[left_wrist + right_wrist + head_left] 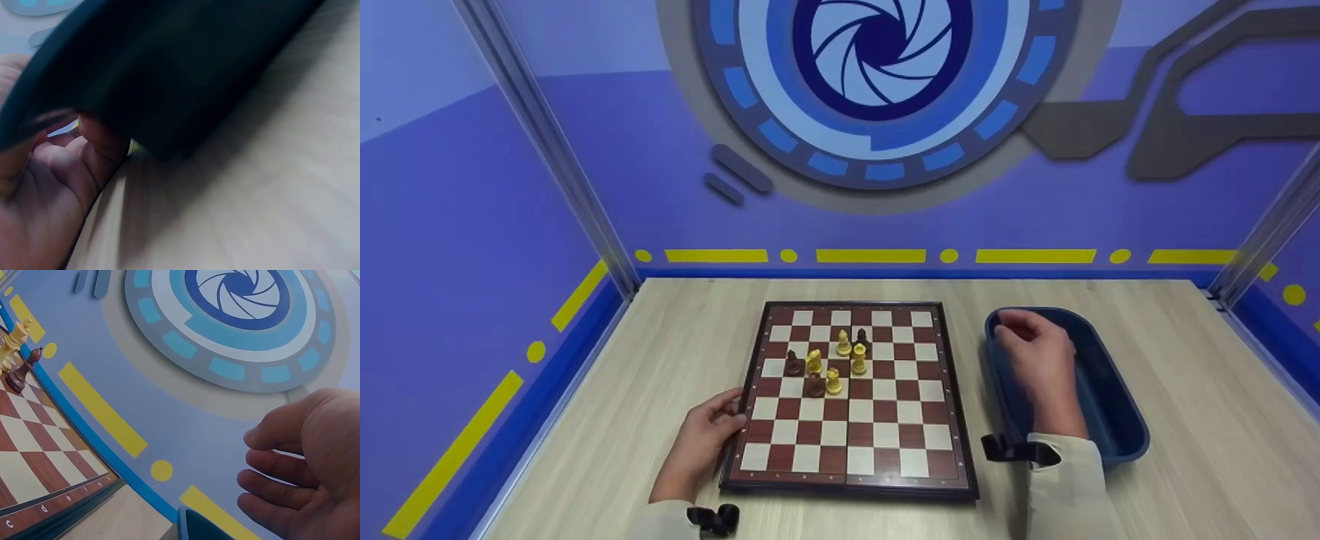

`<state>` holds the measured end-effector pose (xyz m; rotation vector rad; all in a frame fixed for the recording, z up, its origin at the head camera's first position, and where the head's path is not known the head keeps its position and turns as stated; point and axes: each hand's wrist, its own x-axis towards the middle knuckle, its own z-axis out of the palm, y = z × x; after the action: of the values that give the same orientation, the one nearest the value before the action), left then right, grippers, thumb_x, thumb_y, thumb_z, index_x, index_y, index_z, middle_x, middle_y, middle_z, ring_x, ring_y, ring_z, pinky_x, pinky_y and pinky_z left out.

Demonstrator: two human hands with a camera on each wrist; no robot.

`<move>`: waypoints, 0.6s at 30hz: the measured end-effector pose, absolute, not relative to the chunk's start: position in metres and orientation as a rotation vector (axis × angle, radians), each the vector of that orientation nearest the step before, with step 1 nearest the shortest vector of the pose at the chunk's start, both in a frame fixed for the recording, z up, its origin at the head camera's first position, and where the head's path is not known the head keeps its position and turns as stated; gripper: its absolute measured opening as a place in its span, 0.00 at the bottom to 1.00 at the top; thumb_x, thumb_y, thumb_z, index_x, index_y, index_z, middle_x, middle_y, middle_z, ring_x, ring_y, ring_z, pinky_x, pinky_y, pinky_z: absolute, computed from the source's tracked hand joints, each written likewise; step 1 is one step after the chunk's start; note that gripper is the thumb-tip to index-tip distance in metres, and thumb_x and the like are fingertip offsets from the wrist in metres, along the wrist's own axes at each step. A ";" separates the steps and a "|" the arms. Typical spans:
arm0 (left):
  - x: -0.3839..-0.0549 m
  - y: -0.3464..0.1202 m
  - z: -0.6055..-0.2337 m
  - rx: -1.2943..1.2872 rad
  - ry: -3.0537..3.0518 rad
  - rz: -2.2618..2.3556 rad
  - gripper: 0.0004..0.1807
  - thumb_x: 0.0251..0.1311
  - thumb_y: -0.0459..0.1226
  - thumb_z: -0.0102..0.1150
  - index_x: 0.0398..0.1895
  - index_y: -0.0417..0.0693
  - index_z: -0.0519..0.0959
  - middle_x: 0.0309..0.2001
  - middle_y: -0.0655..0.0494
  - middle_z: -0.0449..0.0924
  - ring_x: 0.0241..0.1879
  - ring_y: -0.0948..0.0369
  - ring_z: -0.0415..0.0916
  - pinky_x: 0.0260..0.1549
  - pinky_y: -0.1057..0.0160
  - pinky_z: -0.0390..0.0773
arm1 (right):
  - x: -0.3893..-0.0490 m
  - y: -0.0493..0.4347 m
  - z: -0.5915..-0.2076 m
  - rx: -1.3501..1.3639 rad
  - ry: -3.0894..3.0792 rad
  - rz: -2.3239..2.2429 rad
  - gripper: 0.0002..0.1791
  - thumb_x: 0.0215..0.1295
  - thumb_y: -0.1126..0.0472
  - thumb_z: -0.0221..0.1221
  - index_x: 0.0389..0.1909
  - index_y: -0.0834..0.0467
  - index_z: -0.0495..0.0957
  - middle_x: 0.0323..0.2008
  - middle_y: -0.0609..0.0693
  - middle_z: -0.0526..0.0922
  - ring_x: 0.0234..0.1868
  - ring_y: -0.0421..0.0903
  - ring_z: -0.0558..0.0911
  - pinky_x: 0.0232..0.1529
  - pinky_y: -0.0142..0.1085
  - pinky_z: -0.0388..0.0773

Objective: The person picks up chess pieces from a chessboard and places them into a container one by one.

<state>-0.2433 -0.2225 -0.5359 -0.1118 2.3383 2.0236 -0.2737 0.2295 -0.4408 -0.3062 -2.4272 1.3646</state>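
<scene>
A brown-and-white chessboard (896, 431) lies on the table with several yellow and dark brown chess pieces left of its middle. Among them are a yellow knight (814, 361) and a dark brown piece (793, 364). My left hand (699, 442) grips the board's left edge; in the left wrist view its fingers bend around the dark rim. Over the far part of a dark blue bin (1110, 397) is my right hand (1039, 360). In the right wrist view its fingers (275, 486) are loosely bent, apart from the thumb, with nothing between them.
The bin stands to the right of the board, on the light wooden table (1200, 420). Blue panels with yellow marks (870, 256) close off the back and both sides. In the right wrist view, a brown piece (23, 371) stands beside a yellow one (12, 343).
</scene>
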 end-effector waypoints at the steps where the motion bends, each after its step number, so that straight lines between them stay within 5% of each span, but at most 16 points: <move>1: -0.243 -0.223 -0.536 -0.109 2.339 2.022 0.27 0.61 0.25 0.54 0.65 0.36 0.69 0.46 0.43 0.76 0.41 0.61 0.78 0.38 0.67 0.79 | -0.273 0.229 -0.440 -0.306 -2.429 1.365 0.15 0.65 0.56 0.60 0.51 0.54 0.82 0.47 0.53 0.84 0.45 0.43 0.79 0.39 0.24 0.73; 18: -0.243 -0.226 -0.539 -0.045 2.317 2.037 0.27 0.62 0.26 0.55 0.66 0.34 0.67 0.46 0.43 0.75 0.39 0.65 0.78 0.39 0.67 0.79 | -0.277 0.217 -0.440 -0.200 -2.470 1.417 0.18 0.66 0.57 0.60 0.55 0.56 0.79 0.51 0.56 0.82 0.51 0.48 0.79 0.44 0.26 0.74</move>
<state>-0.2429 -0.2258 -0.5389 -0.0451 2.3172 2.0371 -0.2767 0.2173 -0.4398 -0.1998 -2.4697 1.4167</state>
